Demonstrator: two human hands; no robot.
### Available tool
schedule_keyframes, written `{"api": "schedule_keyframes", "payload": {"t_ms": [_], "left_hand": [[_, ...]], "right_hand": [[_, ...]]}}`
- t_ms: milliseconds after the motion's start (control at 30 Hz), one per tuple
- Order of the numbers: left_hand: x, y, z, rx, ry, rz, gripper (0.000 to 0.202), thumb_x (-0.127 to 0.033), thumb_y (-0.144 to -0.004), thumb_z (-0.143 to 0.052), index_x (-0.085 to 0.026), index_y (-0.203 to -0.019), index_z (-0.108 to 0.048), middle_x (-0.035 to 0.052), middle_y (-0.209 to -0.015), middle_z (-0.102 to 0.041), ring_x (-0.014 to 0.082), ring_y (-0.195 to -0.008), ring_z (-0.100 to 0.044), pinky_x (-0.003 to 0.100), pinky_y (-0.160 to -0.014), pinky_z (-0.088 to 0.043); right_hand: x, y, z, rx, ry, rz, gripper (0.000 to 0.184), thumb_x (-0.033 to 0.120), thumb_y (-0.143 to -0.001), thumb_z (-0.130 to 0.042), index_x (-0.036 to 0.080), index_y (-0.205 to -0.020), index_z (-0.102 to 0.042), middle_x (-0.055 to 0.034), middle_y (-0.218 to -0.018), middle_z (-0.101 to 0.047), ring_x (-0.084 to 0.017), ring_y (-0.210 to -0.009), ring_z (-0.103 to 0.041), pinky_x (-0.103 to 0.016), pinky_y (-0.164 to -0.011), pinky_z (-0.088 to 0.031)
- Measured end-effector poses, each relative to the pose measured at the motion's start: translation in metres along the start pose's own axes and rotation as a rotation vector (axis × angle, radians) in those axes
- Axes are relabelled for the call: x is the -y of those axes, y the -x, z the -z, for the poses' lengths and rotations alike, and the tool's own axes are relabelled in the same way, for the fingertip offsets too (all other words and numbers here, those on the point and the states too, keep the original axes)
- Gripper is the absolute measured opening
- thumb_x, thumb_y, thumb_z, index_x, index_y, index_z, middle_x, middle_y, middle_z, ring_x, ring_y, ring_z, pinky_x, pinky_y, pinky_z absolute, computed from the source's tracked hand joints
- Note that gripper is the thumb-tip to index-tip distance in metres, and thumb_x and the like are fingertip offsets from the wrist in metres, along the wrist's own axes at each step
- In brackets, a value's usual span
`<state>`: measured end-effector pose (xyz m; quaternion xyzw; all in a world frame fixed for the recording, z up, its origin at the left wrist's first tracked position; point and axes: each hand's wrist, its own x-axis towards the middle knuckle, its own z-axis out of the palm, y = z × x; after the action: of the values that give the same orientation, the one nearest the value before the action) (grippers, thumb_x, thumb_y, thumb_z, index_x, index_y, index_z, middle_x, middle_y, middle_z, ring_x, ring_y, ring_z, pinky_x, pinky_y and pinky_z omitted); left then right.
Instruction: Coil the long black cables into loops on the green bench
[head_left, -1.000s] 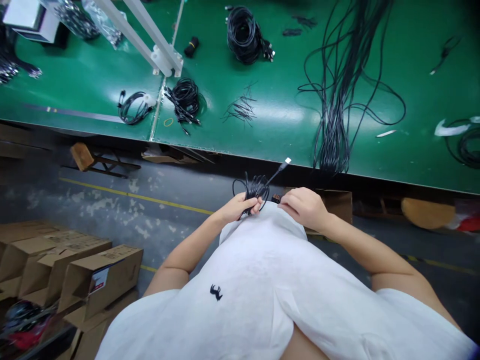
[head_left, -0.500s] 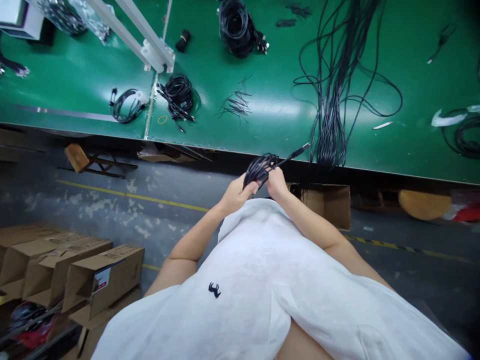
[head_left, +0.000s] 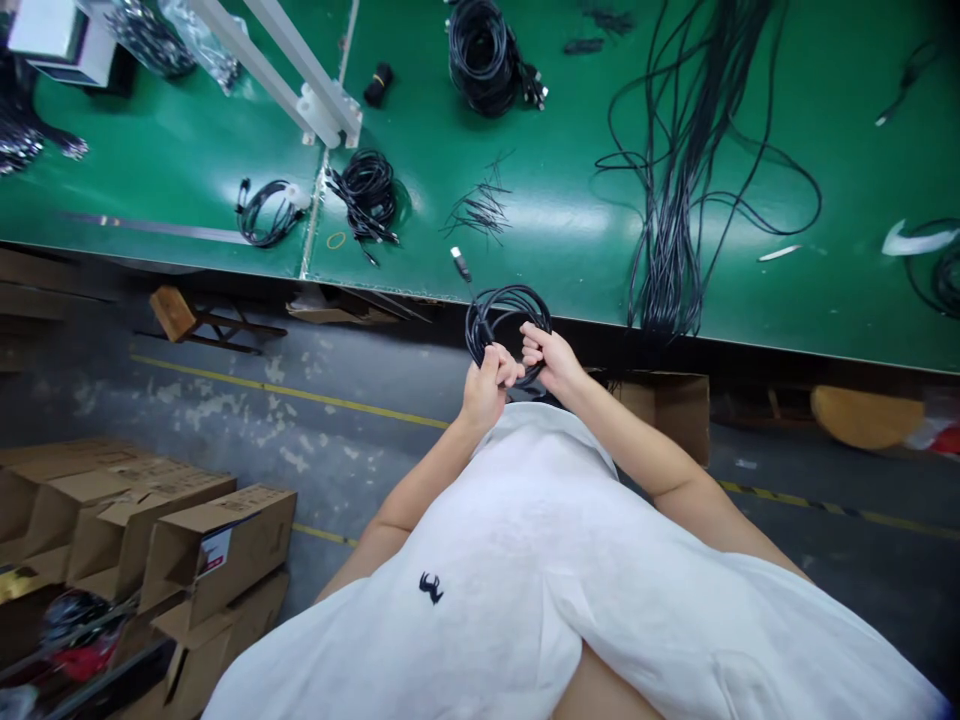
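Observation:
Between my hands is a coiled black cable (head_left: 510,298), held as a loop in front of the green table's edge. My left hand (head_left: 487,385) is closed around the lower left of the coil. On the right side, my right hand (head_left: 551,355) has its fingers curled over the loop. A metal-ended plug (head_left: 460,264) sticks up from the coil at the upper left. Just beyond, several thin black ties (head_left: 484,208) lie scattered on the table.
The green table (head_left: 559,235) carries a cable bundle (head_left: 367,195), a large coil (head_left: 480,55) and long loose cables (head_left: 679,240). A white post (head_left: 322,115) stands at the left. Below are cardboard boxes (head_left: 225,555), a wooden stool (head_left: 174,313) and an open carton (head_left: 681,415).
The cable has turned from a bunched, edge-on bundle into an open round loop facing me. Its plug has swung from the right to the upper left. My right hand has shifted its grip.

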<state>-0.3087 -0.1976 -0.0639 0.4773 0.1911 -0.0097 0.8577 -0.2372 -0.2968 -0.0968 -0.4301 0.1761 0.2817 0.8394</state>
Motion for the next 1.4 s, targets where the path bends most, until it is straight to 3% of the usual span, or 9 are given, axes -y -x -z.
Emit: {"api": "schedule_keyframes", "payload": {"t_ms": [100,200,367,467,633,833,933,1133,1400], "left_hand": [[-0.010,0.005,0.009,0.260,-0.084,0.135,0.041,-0.055,-0.081,-0.066,-0.018,-0.068,-0.053,-0.0087,-0.049,-0.030,0.0078,-0.048,-0.035,0.029,-0.074,-0.048],[-0.020,0.009,0.014,0.373,-0.097,0.255,0.044,-0.056,-0.076,-0.071,-0.017,-0.068,-0.054,-0.0088,-0.050,-0.032,0.0074,-0.049,-0.038,0.031,-0.083,-0.048],[-0.033,0.012,0.016,0.321,0.016,0.384,0.048,-0.064,-0.079,-0.062,-0.016,-0.075,-0.058,-0.0072,-0.055,-0.032,0.0086,-0.051,-0.038,0.035,-0.082,-0.051],[-0.041,0.013,0.019,0.319,0.074,0.405,0.047,-0.060,-0.083,-0.061,-0.013,-0.084,-0.064,-0.0052,-0.057,-0.036,0.0098,-0.053,-0.043,0.036,-0.079,-0.051],[-0.047,0.006,0.015,0.217,0.034,0.291,0.021,-0.032,-0.082,-0.071,-0.013,-0.087,-0.064,-0.0054,-0.059,-0.038,0.0062,-0.049,-0.038,0.025,-0.060,-0.045],[-0.024,-0.017,-0.013,-0.079,0.034,-0.113,0.020,-0.038,-0.091,-0.061,-0.020,-0.087,-0.056,-0.0057,-0.060,-0.041,0.0061,-0.049,-0.039,0.020,-0.053,-0.038],[-0.012,-0.019,-0.024,-0.109,0.019,-0.153,0.024,-0.043,-0.092,-0.058,-0.020,-0.086,-0.053,-0.0051,-0.061,-0.045,0.0077,-0.054,-0.046,0.022,-0.059,-0.042],[-0.020,-0.011,-0.022,-0.080,0.082,-0.084,0.033,-0.049,-0.090,-0.057,-0.019,-0.077,-0.052,-0.0082,-0.053,-0.031,0.0053,-0.043,-0.032,0.021,-0.054,-0.041],[-0.040,-0.010,-0.005,0.179,0.111,0.112,0.037,-0.049,-0.086,-0.062,-0.017,-0.070,-0.052,-0.0089,-0.051,-0.025,0.0045,-0.041,-0.026,0.020,-0.051,-0.041]], "right_hand": [[0.024,-0.005,0.012,0.087,0.502,0.309,0.025,0.030,-0.075,-0.071,0.020,-0.093,-0.057,0.0058,-0.069,-0.057,-0.006,-0.047,-0.043,-0.019,-0.045,-0.038],[0.055,-0.003,0.016,0.228,1.019,0.656,0.036,0.023,-0.079,-0.064,0.021,-0.115,-0.060,-0.0056,-0.112,-0.066,-0.017,-0.089,-0.063,-0.027,-0.074,-0.049],[0.075,0.005,0.013,0.416,1.516,0.715,0.024,0.022,-0.088,-0.054,0.017,-0.108,-0.066,-0.0107,-0.112,-0.069,-0.024,-0.105,-0.062,-0.032,-0.086,-0.045],[0.075,0.005,0.014,0.426,1.431,0.682,0.018,0.028,-0.087,-0.057,0.017,-0.098,-0.067,-0.0081,-0.099,-0.071,-0.022,-0.094,-0.064,-0.030,-0.081,-0.045],[0.063,0.006,0.011,0.303,0.841,0.486,0.016,0.033,-0.077,-0.069,0.018,-0.081,-0.063,0.0031,-0.070,-0.060,-0.011,-0.061,-0.053,-0.024,-0.061,-0.043],[0.007,0.011,-0.021,-0.064,-0.138,0.136,0.033,0.037,-0.077,-0.072,0.022,-0.075,-0.043,0.0110,-0.055,-0.035,-0.005,-0.047,-0.037,-0.019,-0.050,-0.042],[-0.009,0.008,-0.035,-0.150,-0.320,0.019,0.035,0.037,-0.084,-0.065,0.022,-0.072,-0.036,0.0126,-0.052,-0.021,-0.005,-0.041,-0.026,-0.017,-0.042,-0.035],[0.006,0.009,-0.018,-0.020,-0.126,0.107,0.031,0.036,-0.074,-0.074,0.021,-0.080,-0.047,0.0102,-0.058,-0.039,-0.005,-0.048,-0.039,-0.018,-0.046,-0.042],[0.070,-0.009,0.005,0.189,1.026,0.635,0.050,0.028,-0.077,-0.067,0.023,-0.125,-0.056,-0.0026,-0.102,-0.064,-0.019,-0.086,-0.061,-0.031,-0.081,-0.048]]}}
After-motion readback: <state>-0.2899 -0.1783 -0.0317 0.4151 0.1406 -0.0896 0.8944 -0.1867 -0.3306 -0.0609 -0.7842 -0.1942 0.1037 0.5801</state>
